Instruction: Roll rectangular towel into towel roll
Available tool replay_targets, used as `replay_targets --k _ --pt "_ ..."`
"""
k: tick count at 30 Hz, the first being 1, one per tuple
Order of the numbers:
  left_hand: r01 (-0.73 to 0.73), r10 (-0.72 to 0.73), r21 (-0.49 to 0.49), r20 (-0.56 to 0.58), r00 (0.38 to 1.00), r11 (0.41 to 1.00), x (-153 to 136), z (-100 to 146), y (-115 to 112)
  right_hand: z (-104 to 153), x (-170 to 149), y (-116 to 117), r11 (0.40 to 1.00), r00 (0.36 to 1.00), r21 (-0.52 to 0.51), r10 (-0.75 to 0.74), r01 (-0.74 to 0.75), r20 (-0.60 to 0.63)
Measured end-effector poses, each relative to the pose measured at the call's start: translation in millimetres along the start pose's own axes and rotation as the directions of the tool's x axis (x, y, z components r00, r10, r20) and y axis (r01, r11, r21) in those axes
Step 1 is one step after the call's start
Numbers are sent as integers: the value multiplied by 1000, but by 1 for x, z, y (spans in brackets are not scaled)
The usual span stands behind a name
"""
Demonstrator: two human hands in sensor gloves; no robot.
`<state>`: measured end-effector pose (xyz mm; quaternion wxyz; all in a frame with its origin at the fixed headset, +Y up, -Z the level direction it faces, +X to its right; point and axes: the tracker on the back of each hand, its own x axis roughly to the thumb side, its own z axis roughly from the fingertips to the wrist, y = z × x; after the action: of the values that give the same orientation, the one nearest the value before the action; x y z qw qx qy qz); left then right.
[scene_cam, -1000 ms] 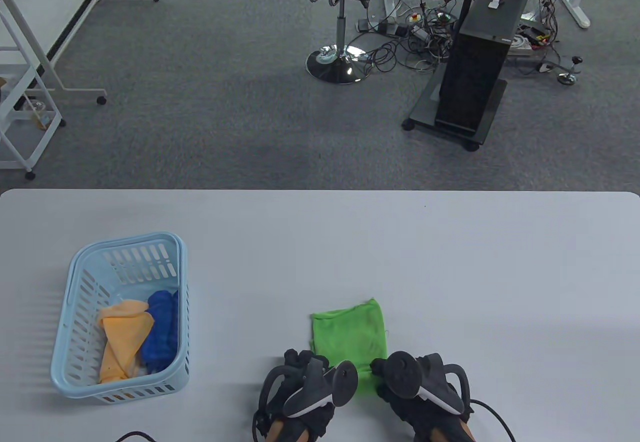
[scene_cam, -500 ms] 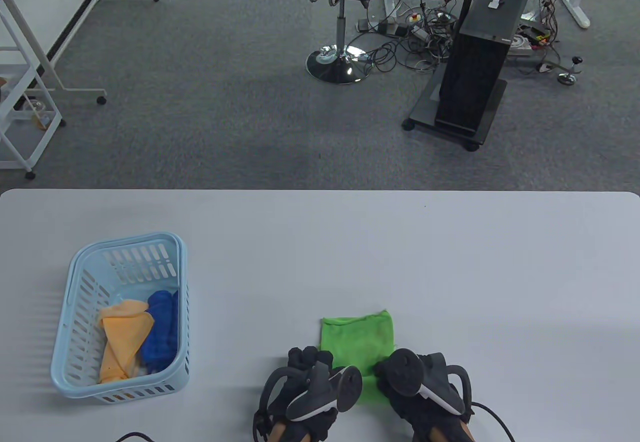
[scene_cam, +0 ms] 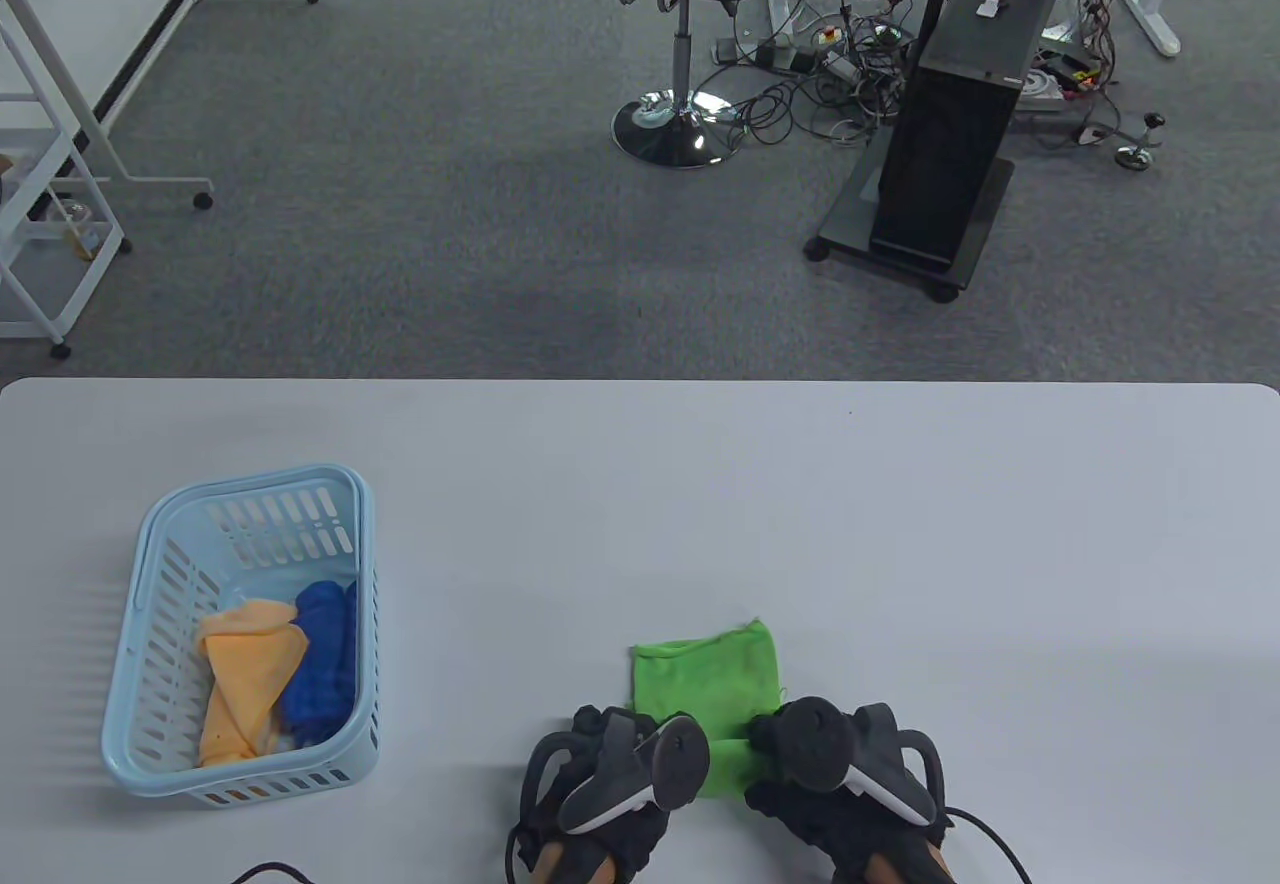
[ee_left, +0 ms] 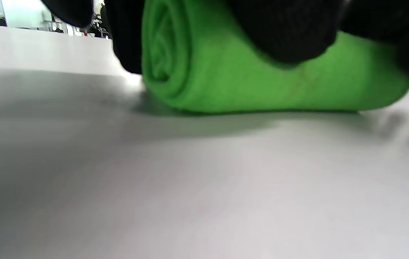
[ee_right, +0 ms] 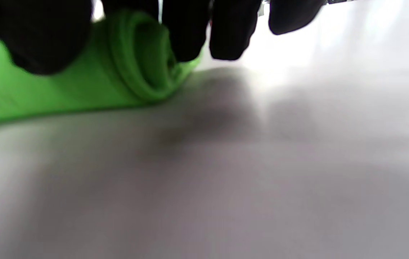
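— Gripping what, down at six o'clock?
— The left hand [scene_cam: 610, 774] and right hand [scene_cam: 830, 764] each curl their fingers [ee_left: 283, 32] over one end of the green towel [scene_cam: 710, 674], rolled at its near edge on the table [scene_cam: 900, 524].
— And beyond the roll?
— The towel's flat remainder extends toward twelve o'clock. At nine o'clock: a blue basket [scene_cam: 150, 534] holding an orange cloth [scene_cam: 245, 674] beside a blue cloth [scene_cam: 322, 659].
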<state>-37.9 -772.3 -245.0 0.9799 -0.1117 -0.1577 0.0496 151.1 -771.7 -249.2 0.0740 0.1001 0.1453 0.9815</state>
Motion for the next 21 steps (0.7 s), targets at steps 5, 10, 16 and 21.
replay_targets --k 5,10,16,21 --pt "37 -37 4 14 999 999 5 3 4 0 3 -1 999 1000 -38 -11 11 -14" --pt "85 -85 34 14 996 996 12 7 10 -1 1 -2 1000 1000 -21 -14 14 -13" --pt "188 -186 -43 50 981 981 19 8 5 -1 -2 -3 998 999 -57 -32 30 -37" --pt "145 -144 -51 31 989 988 16 2 1 4 5 -8 989 996 -119 -92 94 15"
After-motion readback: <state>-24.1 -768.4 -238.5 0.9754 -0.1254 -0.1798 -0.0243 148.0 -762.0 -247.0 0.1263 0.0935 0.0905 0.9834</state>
